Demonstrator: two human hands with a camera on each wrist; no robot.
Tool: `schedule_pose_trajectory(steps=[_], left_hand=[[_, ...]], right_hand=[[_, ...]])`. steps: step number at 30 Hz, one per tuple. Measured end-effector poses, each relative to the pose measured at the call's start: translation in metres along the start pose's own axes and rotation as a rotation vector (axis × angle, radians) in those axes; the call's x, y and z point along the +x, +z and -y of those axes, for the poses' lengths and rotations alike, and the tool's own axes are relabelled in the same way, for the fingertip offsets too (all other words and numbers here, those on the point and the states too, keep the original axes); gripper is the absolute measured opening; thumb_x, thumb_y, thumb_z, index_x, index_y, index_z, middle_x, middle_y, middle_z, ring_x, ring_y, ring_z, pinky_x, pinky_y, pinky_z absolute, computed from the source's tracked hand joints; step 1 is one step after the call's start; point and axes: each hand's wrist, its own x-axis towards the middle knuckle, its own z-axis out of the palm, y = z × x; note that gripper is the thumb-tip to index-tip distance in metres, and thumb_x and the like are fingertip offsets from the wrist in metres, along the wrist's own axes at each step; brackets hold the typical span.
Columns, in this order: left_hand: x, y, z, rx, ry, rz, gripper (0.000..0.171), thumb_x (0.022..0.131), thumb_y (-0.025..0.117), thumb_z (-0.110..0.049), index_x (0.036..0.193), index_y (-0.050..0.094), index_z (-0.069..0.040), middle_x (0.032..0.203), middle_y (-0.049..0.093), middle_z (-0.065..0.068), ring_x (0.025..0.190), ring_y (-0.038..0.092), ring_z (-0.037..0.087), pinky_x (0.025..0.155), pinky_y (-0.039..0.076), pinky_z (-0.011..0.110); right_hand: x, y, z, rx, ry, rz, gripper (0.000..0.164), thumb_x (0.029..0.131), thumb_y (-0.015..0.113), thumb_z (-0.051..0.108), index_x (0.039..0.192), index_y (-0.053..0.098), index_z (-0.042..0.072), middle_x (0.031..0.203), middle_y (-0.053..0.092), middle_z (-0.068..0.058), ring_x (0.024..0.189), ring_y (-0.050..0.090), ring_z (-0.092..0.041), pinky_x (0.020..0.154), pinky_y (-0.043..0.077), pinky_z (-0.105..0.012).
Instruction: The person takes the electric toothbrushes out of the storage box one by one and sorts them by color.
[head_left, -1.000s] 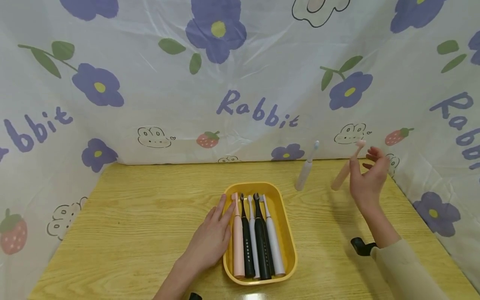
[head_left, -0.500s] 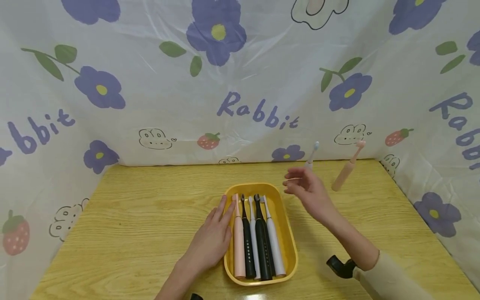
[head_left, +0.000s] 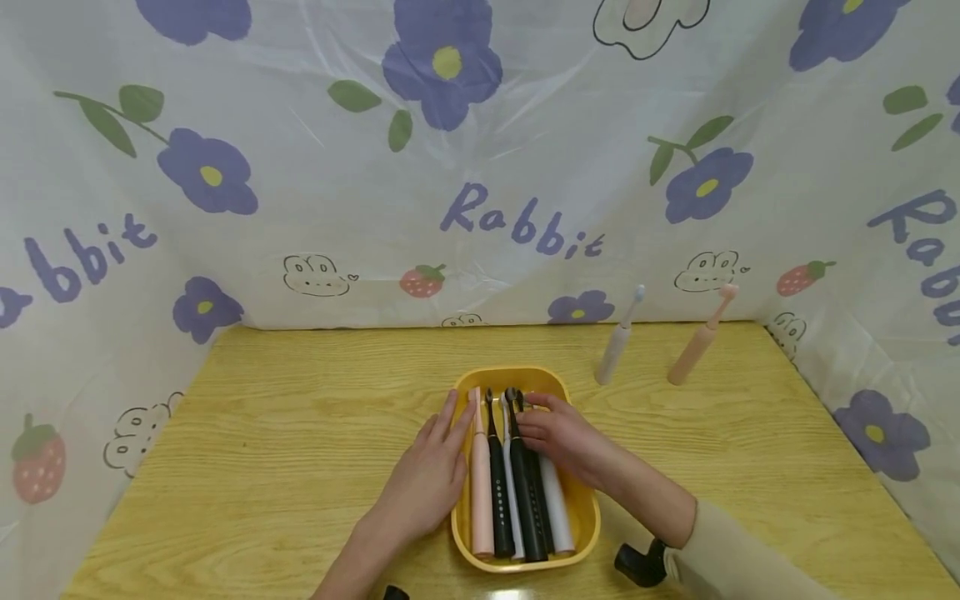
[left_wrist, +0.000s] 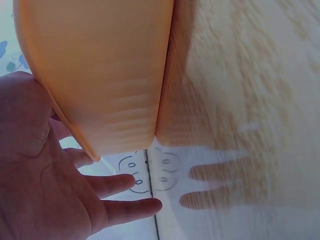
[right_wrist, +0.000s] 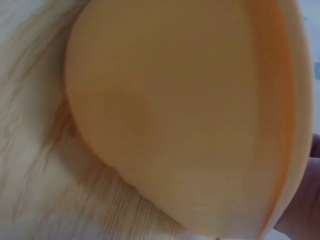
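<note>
A yellow tray (head_left: 590, 517) holds several electric toothbrushes lying side by side: a pink toothbrush (head_left: 482, 492) at the left, then black ones (head_left: 501, 492) and white ones (head_left: 557, 508). My left hand (head_left: 427, 467) rests along the tray's left rim with straight fingers, some over the rim near the pink brush's head. In the left wrist view, other fingers of it extend outside the tray wall (left_wrist: 110, 75). My right hand (head_left: 562, 437) reaches over the right rim, its bent fingers at the necks of the right-hand brushes. Whether they pinch one I cannot tell.
Behind the tray to the right, a white toothbrush (head_left: 615, 354) and a pink toothbrush (head_left: 692, 354) stand upright on the wooden table (head_left: 322, 442). A printed curtain (head_left: 360, 200) borders the table at the back and sides.
My right hand has come left from beside the standing pink toothbrush, past the white one, down into the tray. One black brush's head now shows further left. The left hand has stayed put.
</note>
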Motion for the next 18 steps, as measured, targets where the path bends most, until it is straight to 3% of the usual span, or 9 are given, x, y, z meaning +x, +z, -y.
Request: schedule_pose_trajectory(steps=[4, 8, 12, 18], left_hand=[[-0.0002, -0.0007, -0.0009, 0.0, -0.008, 0.005, 0.063, 0.105, 0.049, -0.013, 0.164, 0.025, -0.009, 0.17, 0.013, 0.016, 0.14, 0.039, 0.05, 0.109, 0.041, 0.058], [-0.0009, -0.0015, -0.0022, -0.009, -0.014, 0.01, 0.064, 0.105, 0.049, -0.013, 0.164, 0.024, -0.009, 0.17, 0.013, 0.016, 0.141, 0.038, 0.05, 0.109, 0.042, 0.058], [-0.0012, -0.0019, -0.0031, -0.011, -0.018, 0.011, 0.062, 0.105, 0.049, -0.013, 0.163, 0.027, -0.006, 0.17, 0.014, 0.017, 0.142, 0.037, 0.049, 0.109, 0.041, 0.059], [-0.0017, -0.0027, -0.0026, -0.011, -0.026, 0.002, 0.059, 0.104, 0.047, -0.013, 0.16, 0.033, -0.003, 0.164, 0.025, 0.026, 0.141, 0.037, 0.049, 0.111, 0.039, 0.059]], right_hand=[[0.0036, -0.0015, -0.0015, 0.039, 0.048, 0.025, 0.062, 0.104, 0.048, 0.014, 0.154, 0.02, -0.011, 0.129, 0.059, -0.024, 0.116, 0.06, -0.031, 0.106, 0.046, -0.045], [0.0043, -0.0026, -0.0031, 0.041, 0.092, 0.106, 0.06, 0.105, 0.047, 0.016, 0.153, 0.023, -0.012, 0.109, 0.065, -0.01, 0.097, 0.064, -0.02, 0.093, 0.052, -0.035], [0.0036, -0.0012, -0.005, 0.021, 0.112, 0.193, 0.059, 0.104, 0.05, 0.018, 0.151, 0.03, -0.011, 0.107, 0.065, -0.007, 0.094, 0.064, -0.018, 0.087, 0.053, -0.032], [0.0017, 0.0019, -0.0075, 0.004, 0.155, 0.36, 0.047, 0.104, 0.053, 0.016, 0.144, 0.045, -0.008, 0.108, 0.067, -0.007, 0.093, 0.065, -0.016, 0.083, 0.055, -0.032]])
